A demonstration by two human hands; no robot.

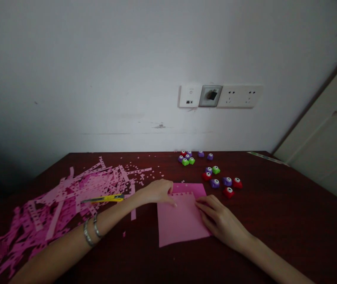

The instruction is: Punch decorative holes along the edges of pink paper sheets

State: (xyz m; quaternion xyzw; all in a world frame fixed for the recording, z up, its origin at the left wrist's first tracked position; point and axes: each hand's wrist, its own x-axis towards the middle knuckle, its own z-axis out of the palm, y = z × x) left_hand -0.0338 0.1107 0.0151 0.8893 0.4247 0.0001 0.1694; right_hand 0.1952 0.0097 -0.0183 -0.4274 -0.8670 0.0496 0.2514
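Note:
A light pink sheet of paper (180,223) with a row of punched holes along its far edge lies in front of me, over a darker pink sheet (196,190) that shows behind it. My left hand (159,191) rests on the light sheet's far left corner, thumb and fingers spread apart. Along the right edge, my right hand (217,217) pinches the paper between thumb and fingers. Left of the sheets, a yellow utility knife (106,198) lies on a heap of pink paper strips (76,193), close to my left forearm.
Several red, purple and green eye-shaped toys (215,183) stand behind and right of the paper. Small pink paper scraps (140,177) are scattered on the dark wooden table (275,221). A narrow strip (266,157) lies at the far right edge. Wall sockets (239,96) are above.

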